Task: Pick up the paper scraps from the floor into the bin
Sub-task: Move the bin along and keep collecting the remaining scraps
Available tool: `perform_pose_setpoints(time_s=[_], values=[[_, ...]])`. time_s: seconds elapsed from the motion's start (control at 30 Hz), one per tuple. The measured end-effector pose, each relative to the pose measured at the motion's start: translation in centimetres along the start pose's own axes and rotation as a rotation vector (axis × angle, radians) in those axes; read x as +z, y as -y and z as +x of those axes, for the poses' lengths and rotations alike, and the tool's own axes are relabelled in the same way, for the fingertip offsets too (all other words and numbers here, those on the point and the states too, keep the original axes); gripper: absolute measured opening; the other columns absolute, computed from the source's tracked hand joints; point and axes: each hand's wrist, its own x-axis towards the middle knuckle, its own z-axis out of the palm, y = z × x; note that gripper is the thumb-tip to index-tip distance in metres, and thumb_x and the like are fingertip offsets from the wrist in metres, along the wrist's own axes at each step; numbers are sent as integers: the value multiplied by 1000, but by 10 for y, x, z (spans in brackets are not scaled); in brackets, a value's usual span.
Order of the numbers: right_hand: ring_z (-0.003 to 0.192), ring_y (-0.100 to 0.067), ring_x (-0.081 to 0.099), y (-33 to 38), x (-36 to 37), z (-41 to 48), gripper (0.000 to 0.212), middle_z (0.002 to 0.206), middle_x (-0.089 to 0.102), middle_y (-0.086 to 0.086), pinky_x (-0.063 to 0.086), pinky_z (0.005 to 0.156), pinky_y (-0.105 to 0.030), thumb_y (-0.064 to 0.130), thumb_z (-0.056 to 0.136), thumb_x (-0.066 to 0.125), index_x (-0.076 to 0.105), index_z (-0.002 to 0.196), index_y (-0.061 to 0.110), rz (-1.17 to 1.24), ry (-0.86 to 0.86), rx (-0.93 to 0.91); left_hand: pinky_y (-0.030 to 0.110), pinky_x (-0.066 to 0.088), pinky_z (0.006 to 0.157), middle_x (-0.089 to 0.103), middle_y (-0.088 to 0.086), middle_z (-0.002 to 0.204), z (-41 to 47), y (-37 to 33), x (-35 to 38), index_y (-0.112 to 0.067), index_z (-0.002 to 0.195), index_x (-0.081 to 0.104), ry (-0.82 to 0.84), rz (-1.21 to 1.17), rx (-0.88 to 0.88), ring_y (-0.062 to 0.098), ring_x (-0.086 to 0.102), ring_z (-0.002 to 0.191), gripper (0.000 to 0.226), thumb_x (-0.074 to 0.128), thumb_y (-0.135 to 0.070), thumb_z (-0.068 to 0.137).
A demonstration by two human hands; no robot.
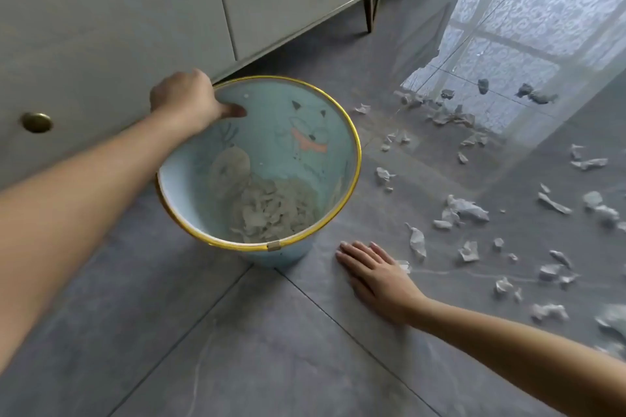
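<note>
A light blue bin (354,149) with a gold rim stands on the grey tiled floor, tilted a little toward me, with a heap of paper scraps (274,210) in its bottom. My left hand (189,98) grips the far left rim, thumb inside the bin. My right hand (376,274) lies flat on the floor just right of the bin, fingers straight, with a small scrap (403,266) at its right edge. Several white crumpled paper scraps (464,208) are strewn over the floor to the right.
A grey cabinet (135,10) with brass knobs stands directly behind the bin on slim legs. Bright window light reflects on the glossy tiles (508,54) at the upper right, where more scraps lie.
</note>
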Motion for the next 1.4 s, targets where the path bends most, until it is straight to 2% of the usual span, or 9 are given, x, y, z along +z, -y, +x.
perform_pose_setpoints(time_s=[0.27,0.4,0.5,0.63,0.77,0.87,1.03,1.2,1.4], values=[[114,-23,59,-67,-32,-16,40,123,63,3,30,103,-36,46,95,35,70,89,26,-141,-321,-14,38,43,76,60,28,110,-7,-18,16,5,105,58,21,-12,-3,40,57,103,79,69,-63,67],[143,-29,11,-89,-45,-16,67,154,12,-6,1,113,-45,69,72,52,40,130,37,-133,-166,499,35,39,69,61,28,104,-6,-25,19,4,100,60,15,-26,0,41,58,99,77,69,-64,65],[145,-29,-8,-103,-60,-17,82,157,-6,-11,-9,111,-56,80,75,36,9,144,45,10,31,850,37,42,72,61,29,106,-8,-31,21,6,103,59,4,-13,5,42,58,100,79,69,-63,66],[146,-22,7,-83,-51,-15,103,157,12,-6,-3,118,-45,90,61,8,21,146,31,0,5,728,36,40,70,61,28,107,-9,-31,21,5,104,59,-7,-7,5,41,59,101,79,69,-64,66],[138,-23,32,-46,-33,-16,101,147,37,-7,16,117,-41,86,67,22,37,141,20,-175,-14,463,38,44,75,61,28,109,-10,-30,21,6,106,59,-10,0,6,40,58,102,80,68,-63,67],[99,-28,62,-35,-22,-13,58,111,62,-8,51,82,-33,61,78,41,56,112,17,-323,-206,268,37,43,73,62,27,108,-10,-30,21,5,105,59,-9,0,2,39,59,102,79,68,-64,67],[39,-22,53,-38,-17,-9,16,63,54,1,36,28,-27,35,86,39,41,79,22,-341,-209,184,33,38,66,64,25,103,-9,-29,20,2,99,61,1,13,15,38,61,98,75,66,-66,68],[37,-28,54,-40,-17,-11,39,42,53,-7,34,33,-25,38,88,44,45,57,15,-221,-272,405,33,37,65,64,25,102,-10,-29,21,1,99,61,0,20,15,37,61,97,75,66,-66,68],[43,-8,22,-28,-87,25,50,47,22,2,19,52,-31,24,96,46,26,51,20,616,-750,725,32,37,66,64,24,103,-11,-29,21,1,101,61,-4,13,-3,37,61,98,75,66,-66,68]])
